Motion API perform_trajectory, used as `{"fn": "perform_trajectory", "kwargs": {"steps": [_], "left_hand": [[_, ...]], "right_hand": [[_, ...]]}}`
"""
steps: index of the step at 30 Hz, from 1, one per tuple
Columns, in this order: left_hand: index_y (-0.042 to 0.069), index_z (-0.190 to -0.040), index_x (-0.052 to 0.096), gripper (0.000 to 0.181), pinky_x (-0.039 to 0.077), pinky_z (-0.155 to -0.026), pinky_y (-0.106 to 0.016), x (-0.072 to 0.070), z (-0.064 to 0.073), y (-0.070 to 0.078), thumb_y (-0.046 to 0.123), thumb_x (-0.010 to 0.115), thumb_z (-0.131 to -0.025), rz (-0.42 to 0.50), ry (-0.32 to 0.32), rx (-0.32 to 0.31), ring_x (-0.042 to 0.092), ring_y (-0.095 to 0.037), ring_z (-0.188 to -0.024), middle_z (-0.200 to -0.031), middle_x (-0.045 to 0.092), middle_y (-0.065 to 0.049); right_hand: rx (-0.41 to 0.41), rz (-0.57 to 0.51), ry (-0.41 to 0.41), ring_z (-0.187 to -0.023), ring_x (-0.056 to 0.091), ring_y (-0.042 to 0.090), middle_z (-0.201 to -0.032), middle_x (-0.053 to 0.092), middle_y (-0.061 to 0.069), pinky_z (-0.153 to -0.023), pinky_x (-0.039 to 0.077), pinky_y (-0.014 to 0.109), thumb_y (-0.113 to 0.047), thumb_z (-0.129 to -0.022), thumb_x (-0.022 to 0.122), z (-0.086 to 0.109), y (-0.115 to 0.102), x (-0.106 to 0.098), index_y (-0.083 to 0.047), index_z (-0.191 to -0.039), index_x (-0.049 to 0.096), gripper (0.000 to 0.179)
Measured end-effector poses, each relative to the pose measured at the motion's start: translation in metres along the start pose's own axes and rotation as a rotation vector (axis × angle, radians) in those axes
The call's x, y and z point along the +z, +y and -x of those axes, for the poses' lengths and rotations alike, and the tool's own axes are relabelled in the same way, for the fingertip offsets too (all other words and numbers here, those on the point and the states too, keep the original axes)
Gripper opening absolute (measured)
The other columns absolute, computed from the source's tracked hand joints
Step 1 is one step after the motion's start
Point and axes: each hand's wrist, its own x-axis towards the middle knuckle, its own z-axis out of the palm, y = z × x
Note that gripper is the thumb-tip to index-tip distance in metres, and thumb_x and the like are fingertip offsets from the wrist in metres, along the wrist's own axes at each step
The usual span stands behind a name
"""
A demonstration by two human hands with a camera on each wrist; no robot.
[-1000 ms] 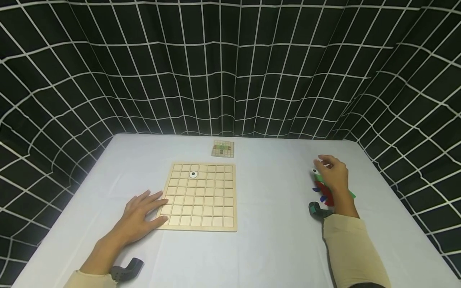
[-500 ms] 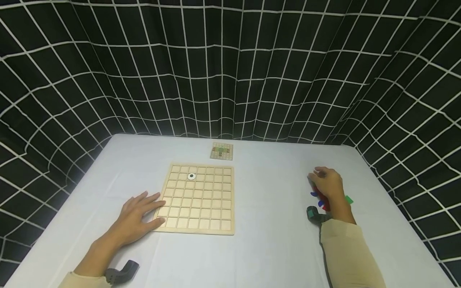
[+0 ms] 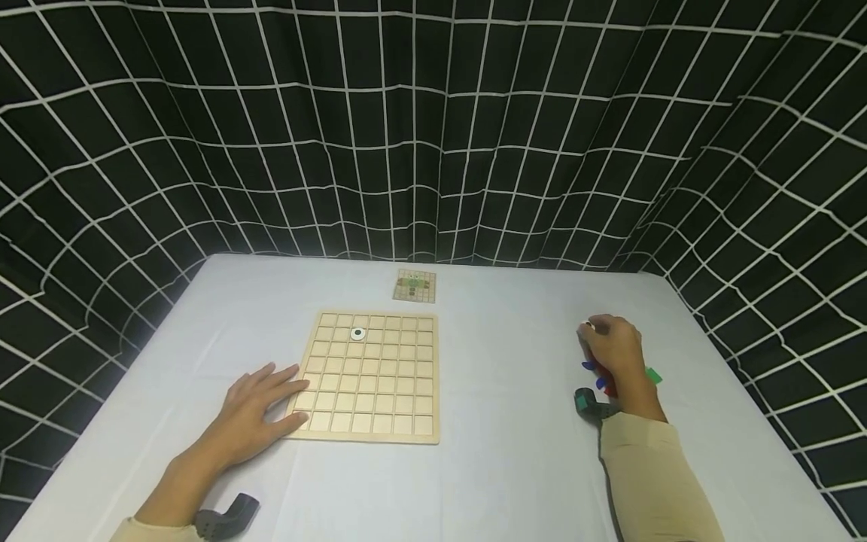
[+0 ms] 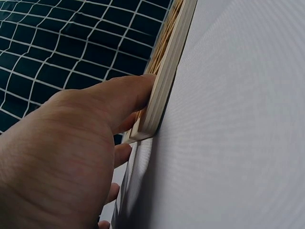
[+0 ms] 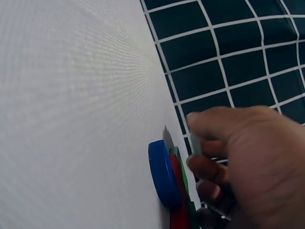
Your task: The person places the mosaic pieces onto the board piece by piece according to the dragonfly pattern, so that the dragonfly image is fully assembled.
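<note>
The left hand (image 3: 250,412) lies with spread fingers at the left edge of a wooden grid board (image 3: 413,441). Its thumb touches the board's side rim (image 4: 164,88) in the left wrist view. A round white eye piece with a black dot (image 3: 357,333) sits in an upper cell of the board. At the far right, the right hand (image 3: 615,348) pinches another white eye piece (image 3: 589,324) between thumb and fingers, just off the table. Beneath that hand lie blue half-round pieces (image 5: 163,174), a red piece (image 5: 179,191) and green pieces (image 3: 653,376), partly hidden by it.
A small pattern card (image 3: 415,286) with a green and brown figure on a grid lies behind the board. White cloth covers the table (image 3: 501,421). A black curtain with white grid lines (image 3: 433,135) surrounds the table's back and sides.
The right hand has come down onto the pieces and now lifts an eye piece in its fingertips. The left hand stays at the board; the head view has shifted slightly.
</note>
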Motion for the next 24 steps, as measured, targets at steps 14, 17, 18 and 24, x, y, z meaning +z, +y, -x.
{"fn": "perform_trajectory", "kwargs": {"steps": [14,17,18,24], "left_hand": [[0.02,-0.124,0.064,0.051,0.013,-0.109,-0.065,0.002,0.002,-0.003,0.049,0.069,-0.083,0.019,0.021,0.032,0.03,-0.043,-0.137,-0.142,0.05,-0.012],[0.02,-0.124,0.064,0.05,0.013,-0.109,-0.065,0.001,0.002,-0.003,0.048,0.069,-0.083,0.026,0.029,0.036,0.03,-0.043,-0.137,-0.142,0.05,-0.012],[0.02,-0.124,0.063,0.05,0.013,-0.11,-0.065,0.001,0.002,-0.003,0.047,0.069,-0.083,0.029,0.028,0.035,0.029,-0.043,-0.137,-0.142,0.05,-0.011],[0.019,-0.124,0.063,0.051,0.012,-0.11,-0.066,0.001,0.0,-0.003,0.048,0.069,-0.083,0.036,0.019,0.023,0.029,-0.043,-0.137,-0.143,0.049,-0.011]], "right_hand": [[-0.181,-0.172,0.171,-0.095,0.054,0.025,-0.106,0.066,0.016,-0.071,0.044,0.033,-0.039,-0.094,0.056,0.019,-0.038,-0.03,-0.004,-0.117,0.066,0.042],[-0.23,-0.211,0.213,-0.091,0.052,0.018,-0.106,0.065,0.014,-0.071,0.043,0.027,-0.035,-0.093,0.058,0.029,-0.056,-0.044,-0.005,-0.116,0.067,0.038],[-0.248,-0.222,0.229,-0.09,0.051,0.016,-0.106,0.065,0.013,-0.072,0.043,0.025,-0.034,-0.093,0.059,0.032,-0.062,-0.048,-0.006,-0.115,0.068,0.037],[-0.389,-0.272,0.301,-0.091,0.05,0.012,-0.103,0.064,0.012,-0.078,0.041,0.018,-0.026,-0.091,0.064,0.051,-0.089,-0.068,-0.007,-0.115,0.068,0.031]]}}
